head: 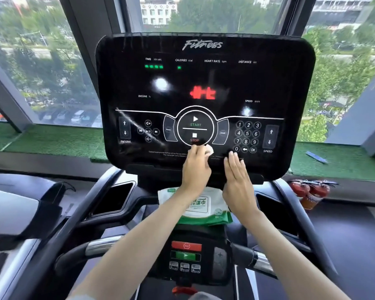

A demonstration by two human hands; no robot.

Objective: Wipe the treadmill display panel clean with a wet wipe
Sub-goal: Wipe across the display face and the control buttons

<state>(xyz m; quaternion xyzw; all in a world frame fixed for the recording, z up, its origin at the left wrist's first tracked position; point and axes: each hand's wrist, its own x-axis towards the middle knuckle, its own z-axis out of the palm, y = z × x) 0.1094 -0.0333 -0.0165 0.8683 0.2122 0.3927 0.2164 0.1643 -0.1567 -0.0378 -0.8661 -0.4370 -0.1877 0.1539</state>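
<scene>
Left hand: fingers curled round the white wet wipe, pressing it to the display panel at its 6 o'clock, under STOP.
Right hand: flat, fingers straight, touching the panel's lower edge.

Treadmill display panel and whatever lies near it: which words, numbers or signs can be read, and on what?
"Fitness": top of the treadmill display panel.
"TIME", "CALORIES", "HEART RATE", "DISTANCE": row below it.
"INCLINE", "SPEED", "START", "STOP", "OK", digits 0 to 9: its lower half.
Red lit characters mid-panel: blurred.
Fine print along its bottom edge: too small.
Wet wipe pack: print partly hidden, unreadable.
Lower control pad buttons: too small.
</scene>
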